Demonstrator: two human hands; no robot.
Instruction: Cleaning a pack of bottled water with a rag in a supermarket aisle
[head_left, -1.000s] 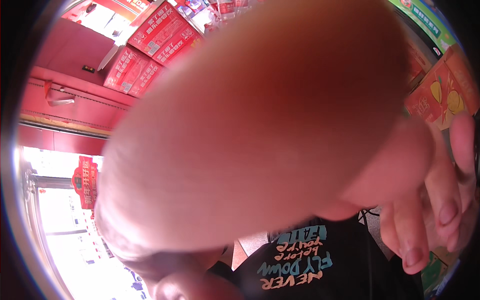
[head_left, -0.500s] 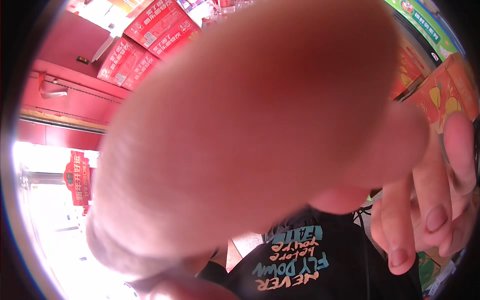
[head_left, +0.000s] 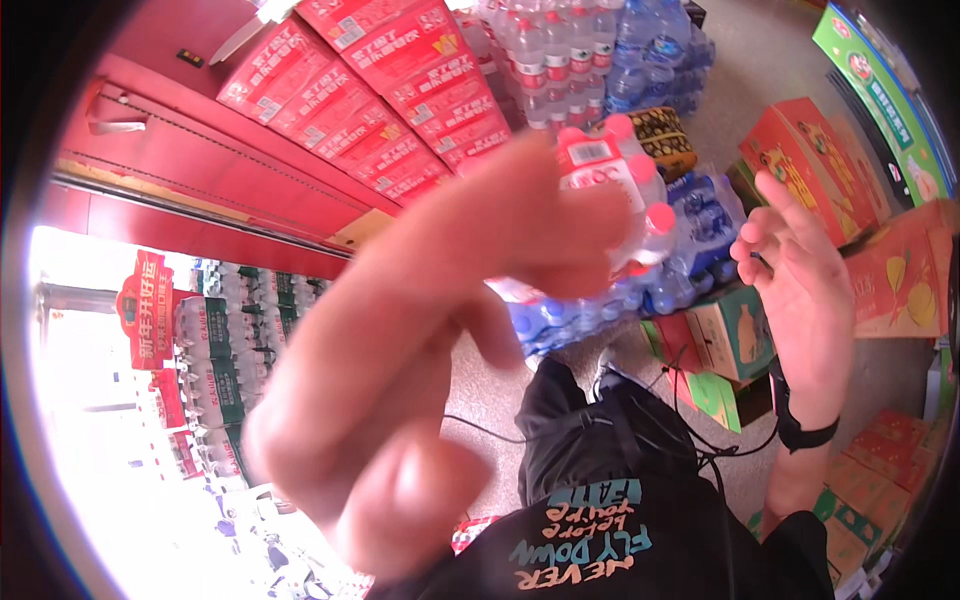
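My left hand is raised close to the camera, large and blurred. Its fingers are apart and bent, pointing right, and nothing shows in them. Farther off on the right is my right hand, fingers loosely spread and no object in it. A black band circles that wrist. Beyond the left fingertips stands a pack of bottles with pink caps, partly covered by the hand; neither hand visibly touches it. Blue-tinted bottle packs lie below and beside it. Black cables hang across my dark clothes.
Red cartons are stacked at the upper left along a red cabinet. More bottle packs stand at the back. On the right are orange-red fruit boxes and a green box. Bottle packs line the bright left side.
My left hand has drawn back from the camera, uncovering bottles, cartons and floor. My right hand has moved farther away and a little up and left, its fingers now pointing upward.
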